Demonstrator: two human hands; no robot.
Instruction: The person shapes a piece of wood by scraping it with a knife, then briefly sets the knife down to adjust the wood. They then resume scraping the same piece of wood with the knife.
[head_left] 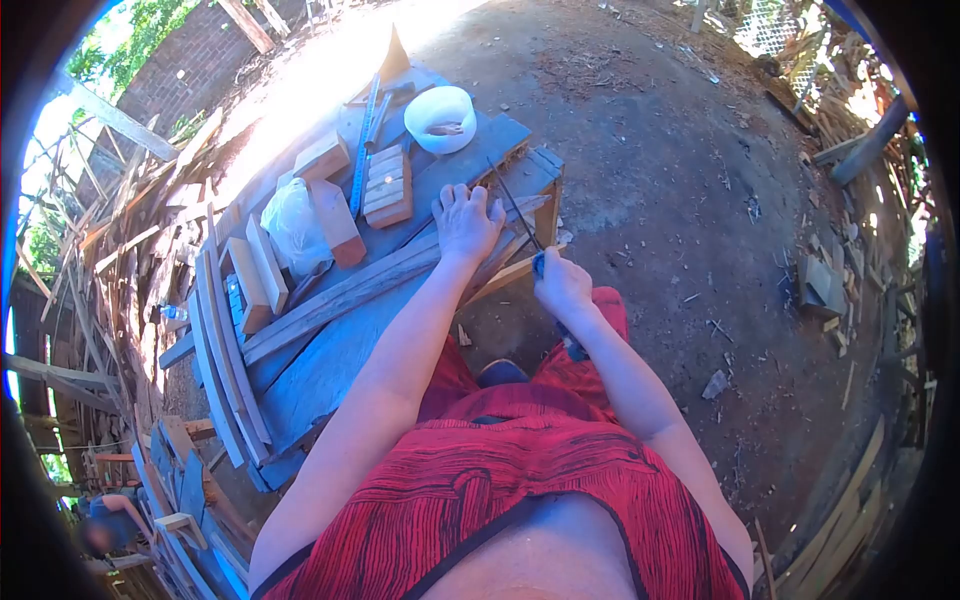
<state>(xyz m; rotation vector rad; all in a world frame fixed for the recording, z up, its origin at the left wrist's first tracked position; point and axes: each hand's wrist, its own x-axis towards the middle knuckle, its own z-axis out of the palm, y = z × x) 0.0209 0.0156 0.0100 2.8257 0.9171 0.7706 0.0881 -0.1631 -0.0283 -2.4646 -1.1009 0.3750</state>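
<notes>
My right hand (563, 287) is closed around the blue handle of a saw (515, 205), just off the table's right edge. The saw's thin dark blade slants up and left across the end of a wooden strip; its teeth cannot be made out. My left hand (467, 222) lies on the long wooden strips (375, 280), its fingers apart and slightly bent, pressing from above. It is left of the blade and not touching it. These weathered strips run diagonally over the blue-grey wooden table (335, 345).
Wood blocks (388, 187), a blue ruler (365, 150), a white bowl (440, 119) and a clear plastic bag (293, 228) are on the table. Curved wood strips (222, 350) lie along its left side. Scrap wood is piled at left; another person (110, 520) is at lower left.
</notes>
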